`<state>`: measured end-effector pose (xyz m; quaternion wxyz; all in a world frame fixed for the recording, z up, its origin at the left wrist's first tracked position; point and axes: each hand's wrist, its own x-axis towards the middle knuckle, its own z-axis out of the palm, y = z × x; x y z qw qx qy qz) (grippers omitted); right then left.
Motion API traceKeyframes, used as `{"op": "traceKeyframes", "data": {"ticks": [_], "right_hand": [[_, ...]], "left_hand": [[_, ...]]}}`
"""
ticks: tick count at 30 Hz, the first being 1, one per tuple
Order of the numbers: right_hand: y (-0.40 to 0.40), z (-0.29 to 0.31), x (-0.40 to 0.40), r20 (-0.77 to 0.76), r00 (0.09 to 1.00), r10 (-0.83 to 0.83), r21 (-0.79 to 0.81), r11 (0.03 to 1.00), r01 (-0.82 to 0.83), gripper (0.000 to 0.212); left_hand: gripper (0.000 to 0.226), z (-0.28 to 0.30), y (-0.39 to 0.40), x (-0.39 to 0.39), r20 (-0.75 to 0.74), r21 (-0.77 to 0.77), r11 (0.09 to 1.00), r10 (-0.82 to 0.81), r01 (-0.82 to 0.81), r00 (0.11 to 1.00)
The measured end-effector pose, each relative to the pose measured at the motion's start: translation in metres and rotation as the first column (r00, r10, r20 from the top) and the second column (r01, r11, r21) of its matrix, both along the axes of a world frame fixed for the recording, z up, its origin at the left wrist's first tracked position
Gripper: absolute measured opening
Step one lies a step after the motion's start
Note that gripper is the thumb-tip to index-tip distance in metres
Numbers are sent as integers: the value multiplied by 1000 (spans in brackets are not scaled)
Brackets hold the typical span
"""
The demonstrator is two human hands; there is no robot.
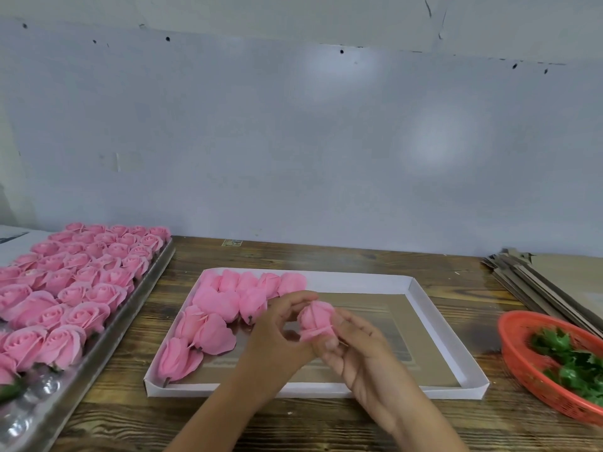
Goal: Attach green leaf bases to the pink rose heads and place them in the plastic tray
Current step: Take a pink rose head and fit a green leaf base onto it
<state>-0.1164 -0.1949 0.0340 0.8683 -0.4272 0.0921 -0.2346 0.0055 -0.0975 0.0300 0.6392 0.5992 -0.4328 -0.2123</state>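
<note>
Fingers of both hands meet on one pink rose head (316, 321) above the white box: the right hand (362, 350) cups and grips it from below and the side, while the left hand (277, 331) curls beside it, thumb and fingertips close against the petals. No green shows under this rose, so I judge it still lacks its leaf base; fitting one looks like the step in hand. Next would come a leaf from the basket, pushed on under the petals, then setting the finished flower in the tray.

Largest first: one wooden bench (326, 419) carries everything. One plastic tray (98, 327) on the left holds rows of upright roses, roughly forty, too crowded to count exactly, with some empty cups at its near end. One white box (421, 308) in the middle holds about twelve roses lying on their sides. One stack of flat cardboard (538, 275) sits at the far right. One orange basket (522, 353) holds a tangle of green leaves (567, 360), uncountable here.
</note>
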Motion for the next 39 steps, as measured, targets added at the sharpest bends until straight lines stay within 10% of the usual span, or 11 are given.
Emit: {"op": "traceKeyframes", "data": {"ticks": [23, 39], "right_hand": [[22, -3, 7, -154, 968, 200, 180, 969, -172, 35], [2, -5, 4, -256, 964, -72, -173, 984, 28, 55]], "left_hand": [[26, 6, 3, -20, -251, -87, 994, -82, 62, 965], [41, -2, 4, 2, 150, 21, 999, -40, 37, 988]]}}
